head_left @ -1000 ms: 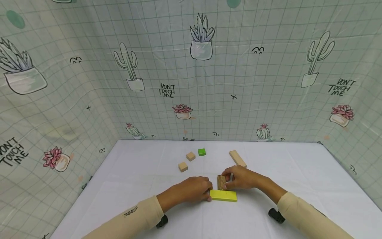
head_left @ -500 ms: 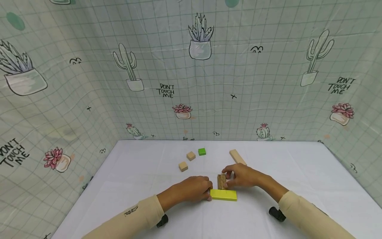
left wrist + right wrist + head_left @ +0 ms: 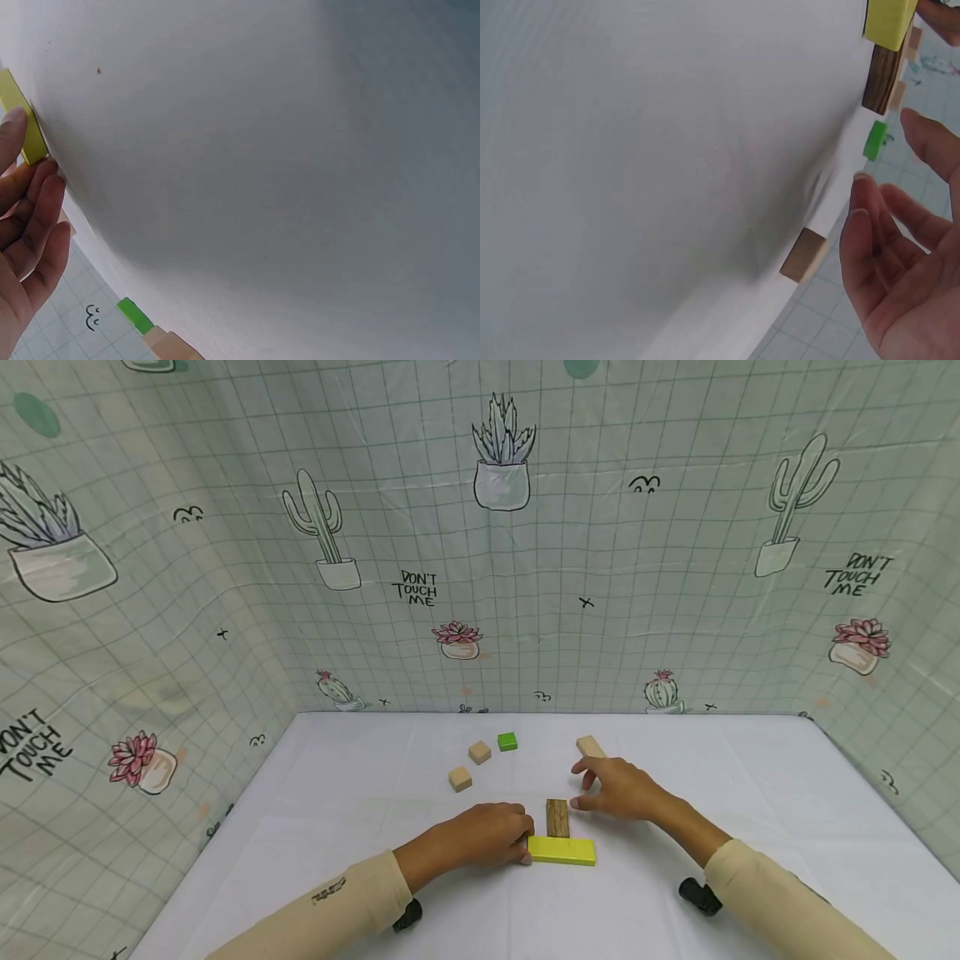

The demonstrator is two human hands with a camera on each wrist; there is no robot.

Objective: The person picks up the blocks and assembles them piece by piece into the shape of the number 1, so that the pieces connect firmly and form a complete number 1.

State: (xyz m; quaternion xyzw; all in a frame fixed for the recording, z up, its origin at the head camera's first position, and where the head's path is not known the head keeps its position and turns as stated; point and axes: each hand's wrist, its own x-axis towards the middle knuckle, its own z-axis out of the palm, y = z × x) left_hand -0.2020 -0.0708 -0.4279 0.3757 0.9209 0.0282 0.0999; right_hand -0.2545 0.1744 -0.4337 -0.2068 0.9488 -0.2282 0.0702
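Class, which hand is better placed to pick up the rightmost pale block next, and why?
Probably the right hand: it holds nothing and is the nearer to the pale block, while the left hand pinches the yellow block.

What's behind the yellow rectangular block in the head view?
A brown rectangular wooden block is behind the yellow block, its lower near edge hidden. The left hand covers anything behind the yellow block's left end.

Pale gridded cactus-print cloth [image 3: 555,556] behind and beside a white-covered table [image 3: 360,777].
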